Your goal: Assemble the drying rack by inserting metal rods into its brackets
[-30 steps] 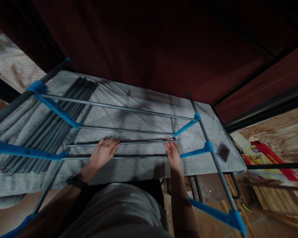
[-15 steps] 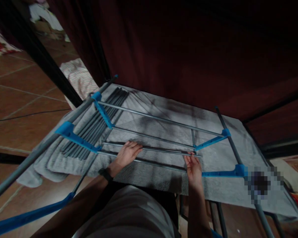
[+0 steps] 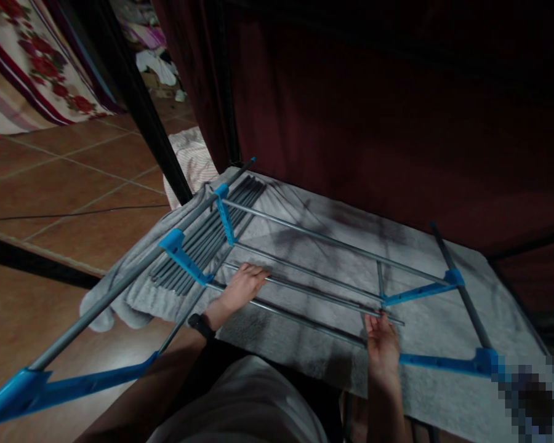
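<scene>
A thin grey metal rod (image 3: 314, 293) runs crosswise between my two hands, inside a rack frame of grey tubes with blue plastic brackets (image 3: 184, 257). My left hand (image 3: 245, 286), with a dark watch on the wrist, is closed over the rod close to its left end. Palm up, my right hand (image 3: 382, 338) grips the rod near its right end with the fingertips. A fixed crossbar (image 3: 305, 320) of the frame lies nearer to me than the rod. Part of that bar is hidden behind my hands.
Several loose grey rods (image 3: 198, 246) lie in a bundle on the grey blanket (image 3: 425, 332), at the left. A dark red curtain (image 3: 373, 135) hangs behind. Black posts (image 3: 143, 104) stand at the left, above a tiled floor (image 3: 87, 154) with a cable.
The view has turned left, so the rack appears farther right. My left hand has slid closer to the rod's left end, and the rod sits slightly farther right in the frame.
</scene>
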A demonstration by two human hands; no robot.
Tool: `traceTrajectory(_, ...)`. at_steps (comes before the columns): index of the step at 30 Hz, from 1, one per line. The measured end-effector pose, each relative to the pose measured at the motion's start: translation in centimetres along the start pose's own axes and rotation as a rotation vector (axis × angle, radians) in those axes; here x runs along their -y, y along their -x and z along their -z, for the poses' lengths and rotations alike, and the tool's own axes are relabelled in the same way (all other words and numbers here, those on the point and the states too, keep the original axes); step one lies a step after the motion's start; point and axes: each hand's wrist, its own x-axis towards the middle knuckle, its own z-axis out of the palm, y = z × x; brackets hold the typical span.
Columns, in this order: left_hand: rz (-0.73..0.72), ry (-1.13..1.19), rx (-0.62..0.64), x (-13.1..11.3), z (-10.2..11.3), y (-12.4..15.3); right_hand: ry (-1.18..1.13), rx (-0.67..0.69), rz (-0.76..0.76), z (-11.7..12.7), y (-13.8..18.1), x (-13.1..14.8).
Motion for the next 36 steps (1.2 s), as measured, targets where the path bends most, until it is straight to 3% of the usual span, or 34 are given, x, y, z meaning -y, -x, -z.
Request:
traceTrajectory(4, 0.156, -0.027, -0.146, 2.1, 1.5, 1.1, 0.014, -0.009, -0.019, -0.1, 0.0, 0.2)
traceTrajectory(8, 0.414, 0.09, -0.4, 3.3, 2.1, 1.9, -0.01, -0.002, -0.043, 0.1, -0.1, 0.2)
traceTrajectory(11, 0.57, 0.37, -0.61, 3.7, 1.8, 1.5, 0.009, -0.007, -0.028, 0.3, -0.3, 0.1)
traceTrajectory(14, 0.653, 0.689, -0.696, 3.4, 1.2, 0.4, 0.002, -0.011, -0.029, 0.5, -0.3, 0.0)
traceTrajectory(18, 0.812, 1.354, -0.835, 1.9, 1.5, -0.6, -0.029, -0.022, -0.05, 0.6, -0.1, 0.1)
traceTrajectory(22, 0.834, 1.689, -0.829, 0.7, 2.2, -0.6, -0.046, -0.025, -0.039, 0.6, -0.3, 0.0)
traceTrajectory(29, 0.747, 1.681, -0.866, -0.3, 2.0, -0.9, -0.054, -0.079, -0.075, 1.3, -1.7, -0.5)
traceTrajectory(36, 0.733, 1.72, -0.855, -0.4, 1.8, -1.2, 0.012, -0.046, -0.045, 1.6, -1.3, -0.5)
